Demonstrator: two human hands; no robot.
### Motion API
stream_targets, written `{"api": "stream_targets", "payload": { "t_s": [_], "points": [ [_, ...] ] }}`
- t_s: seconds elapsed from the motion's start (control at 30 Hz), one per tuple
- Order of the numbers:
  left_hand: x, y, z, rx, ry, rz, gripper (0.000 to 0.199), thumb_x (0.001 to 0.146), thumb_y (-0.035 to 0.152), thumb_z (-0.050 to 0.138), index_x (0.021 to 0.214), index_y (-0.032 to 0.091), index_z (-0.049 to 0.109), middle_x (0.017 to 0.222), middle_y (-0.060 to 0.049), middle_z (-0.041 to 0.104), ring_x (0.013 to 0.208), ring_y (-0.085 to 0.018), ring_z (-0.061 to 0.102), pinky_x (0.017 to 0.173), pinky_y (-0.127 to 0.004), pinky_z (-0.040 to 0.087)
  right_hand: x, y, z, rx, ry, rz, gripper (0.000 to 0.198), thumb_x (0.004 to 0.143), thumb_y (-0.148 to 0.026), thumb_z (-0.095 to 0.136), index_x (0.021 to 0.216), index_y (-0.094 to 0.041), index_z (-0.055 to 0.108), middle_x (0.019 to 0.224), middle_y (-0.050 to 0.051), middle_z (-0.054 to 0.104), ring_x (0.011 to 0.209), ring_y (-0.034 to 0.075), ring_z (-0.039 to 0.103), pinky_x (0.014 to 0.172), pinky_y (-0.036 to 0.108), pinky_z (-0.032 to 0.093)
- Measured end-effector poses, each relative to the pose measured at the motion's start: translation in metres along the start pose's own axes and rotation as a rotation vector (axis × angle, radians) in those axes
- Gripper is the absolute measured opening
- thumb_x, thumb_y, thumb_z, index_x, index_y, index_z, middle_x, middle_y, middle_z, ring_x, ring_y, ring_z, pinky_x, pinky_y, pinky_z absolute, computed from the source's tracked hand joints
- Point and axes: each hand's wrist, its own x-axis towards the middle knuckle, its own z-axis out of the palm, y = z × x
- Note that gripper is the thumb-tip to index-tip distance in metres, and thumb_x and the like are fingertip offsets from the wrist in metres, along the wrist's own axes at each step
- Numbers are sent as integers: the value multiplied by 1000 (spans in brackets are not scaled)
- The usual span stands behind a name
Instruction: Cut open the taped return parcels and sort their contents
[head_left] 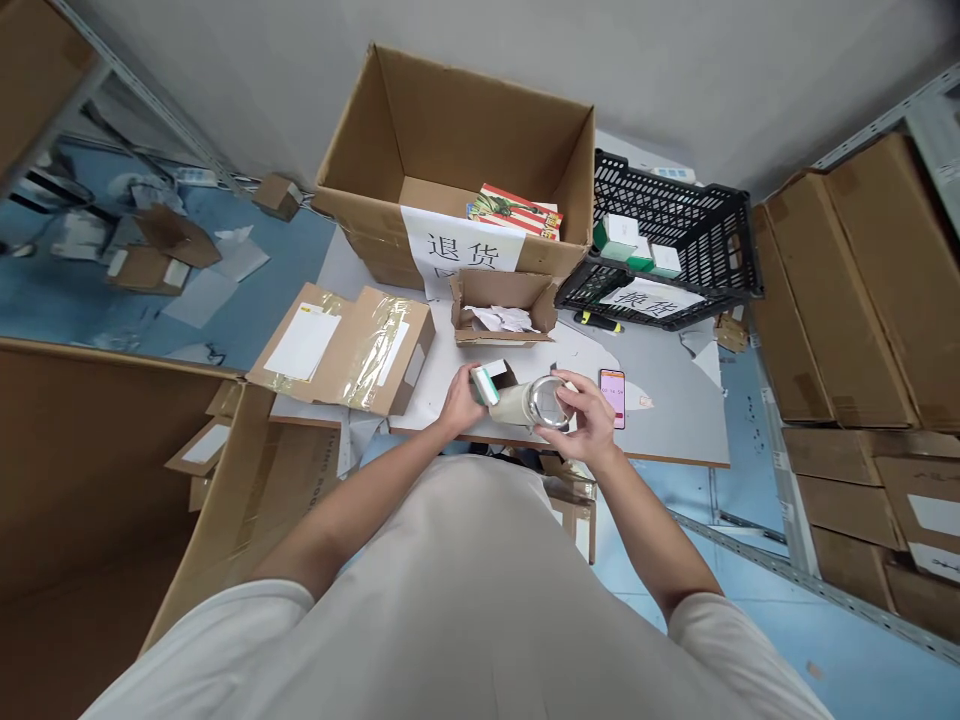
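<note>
Both hands grip stuff over the worktop (675,400) edge, left hand (459,402) wrapped round a small box (486,382), right hand (589,420) pinching a beige cup (534,404), nothing binned in the crate (705,235) yet.

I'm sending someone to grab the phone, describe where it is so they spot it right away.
Find the grey table below the black crate. The phone lies flat near its front edge, just beside the right hand. It is the only thing there with a lit pink screen.
</note>
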Motion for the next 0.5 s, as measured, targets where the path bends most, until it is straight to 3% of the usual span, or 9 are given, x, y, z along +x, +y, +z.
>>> {"api": "stream_targets", "payload": {
  "t_s": [0.13,0.27,0.5],
  "points": [
    [-2,1,-4,-29,-95,-7,72,44,13,81,111,21,56,113,-10,59,111,-31,54,101,-45,37,21,0,8,17,27,-31,56,57,-45,84,103,-28,57,123,16,59,106,34,61,70,48,55],
    [-2,4,-9,-108,-95,-63,68,42,14,84,105,20,59,107,-9,61,113,-33,53,101,-46,37,36,4,17,30,54,0,53,65,-46,78,107,-28,52,126,15,56,117,32,55,76,45,54],
    [8,-4,-20,-114,-163,-1,73,41,21,86,108,20,58,114,-11,60,110,-33,56,100,-43,40,30,23,58,-36,-285,-7,55,67,-41,77,112,-26,50,125,15,56,113,28,57,84,45,53]
  ]
}}
